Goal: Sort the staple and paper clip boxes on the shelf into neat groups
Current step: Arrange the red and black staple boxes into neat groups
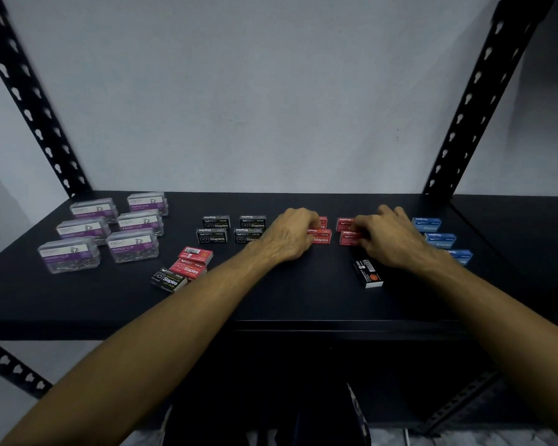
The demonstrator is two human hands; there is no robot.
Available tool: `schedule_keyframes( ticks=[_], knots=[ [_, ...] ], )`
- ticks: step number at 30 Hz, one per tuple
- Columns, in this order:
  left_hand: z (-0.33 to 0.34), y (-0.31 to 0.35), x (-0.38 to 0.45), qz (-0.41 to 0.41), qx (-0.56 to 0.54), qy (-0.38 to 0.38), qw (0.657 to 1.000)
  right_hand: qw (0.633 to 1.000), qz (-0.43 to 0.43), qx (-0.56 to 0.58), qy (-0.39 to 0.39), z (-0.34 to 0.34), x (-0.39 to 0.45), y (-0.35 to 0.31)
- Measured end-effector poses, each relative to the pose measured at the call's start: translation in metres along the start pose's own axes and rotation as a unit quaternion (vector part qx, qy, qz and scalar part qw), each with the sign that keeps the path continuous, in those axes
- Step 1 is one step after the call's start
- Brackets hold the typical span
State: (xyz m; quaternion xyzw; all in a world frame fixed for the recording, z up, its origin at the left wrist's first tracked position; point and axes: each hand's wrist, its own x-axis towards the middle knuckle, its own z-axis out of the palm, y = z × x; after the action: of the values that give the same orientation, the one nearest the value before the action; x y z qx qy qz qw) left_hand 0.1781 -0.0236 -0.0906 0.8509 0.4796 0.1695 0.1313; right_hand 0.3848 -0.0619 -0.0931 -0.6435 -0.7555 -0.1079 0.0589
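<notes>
6 clear paper clip boxes (103,230) are sitting at the shelf's (271,300) back left. 4 black staple boxes (231,229) are lying grouped mid-shelf, 3 blue ones (440,239) right (partly hidden by the wrist). 3 strays (182,268) and 1 black box (368,273) are lying in front. Left hand (292,236) and right hand (387,238), fingers curled, are each pinching red staple boxes (334,233); roughly 4, half covered.
</notes>
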Motion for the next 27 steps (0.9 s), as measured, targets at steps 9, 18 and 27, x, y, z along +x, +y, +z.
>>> schedule_keyframes(
  ticks=[9,18,27],
  knots=[
    [-0.012,0.000,-0.009,0.018,-0.008,-0.006,1.000,0.999,0.014,-0.006,0.037,-0.014,-0.008,-0.006],
    [-0.042,-0.009,-0.043,0.034,-0.019,0.000,0.999,0.998,0.019,0.003,0.054,-0.026,-0.032,-0.029],
    [-0.070,-0.044,-0.088,0.015,-0.044,0.018,0.999,0.996,-0.029,0.053,0.071,-0.032,-0.036,-0.077]
  ],
)
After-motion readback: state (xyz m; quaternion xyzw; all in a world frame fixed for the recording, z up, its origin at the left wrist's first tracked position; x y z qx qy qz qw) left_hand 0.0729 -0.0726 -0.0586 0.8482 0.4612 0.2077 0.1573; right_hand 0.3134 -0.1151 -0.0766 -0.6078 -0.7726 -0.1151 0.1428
